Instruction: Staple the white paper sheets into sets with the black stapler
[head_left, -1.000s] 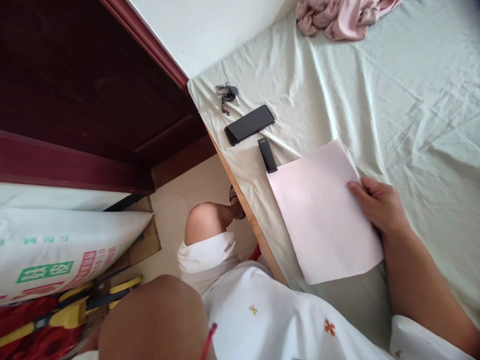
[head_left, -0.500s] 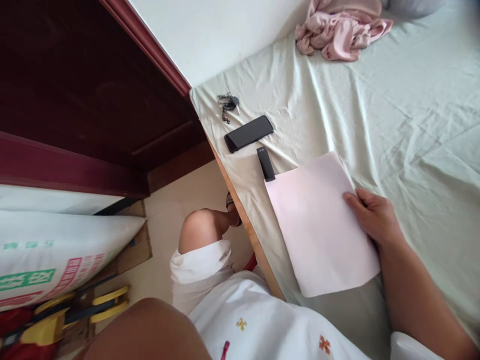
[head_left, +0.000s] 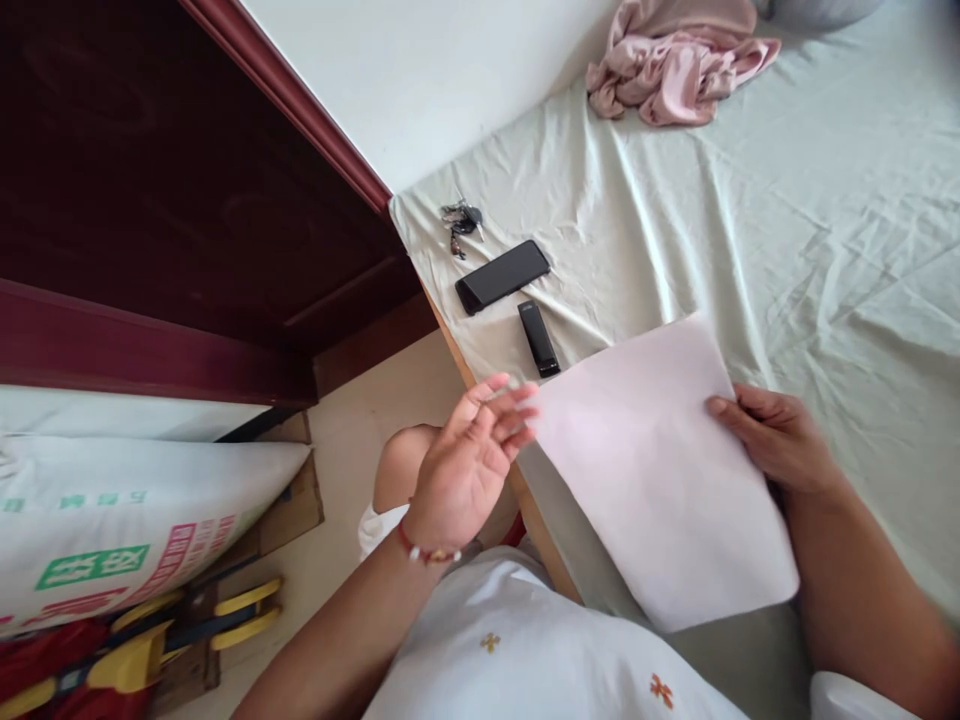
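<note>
My right hand grips the right edge of a sheaf of white paper, thumb on top and fingers underneath. The paper lies tilted over the near edge of the bed. To its left, my left hand is raised palm-up with fingers spread, a red beaded bracelet at the wrist. Its fingertips come close to the paper's left corner; whether they touch it I cannot tell. Just beyond that corner lies a black stapler.
A black phone and a bunch of keys lie on the pale green sheet. Pink cloth is heaped at the back. Left stand a dark red wooden cabinet, a white printed sack and yellow-and-black equipment.
My left hand has come into view from below, up to the paper's left side. My right hand has shifted the paper slightly right and toward me, away from the stapler.
</note>
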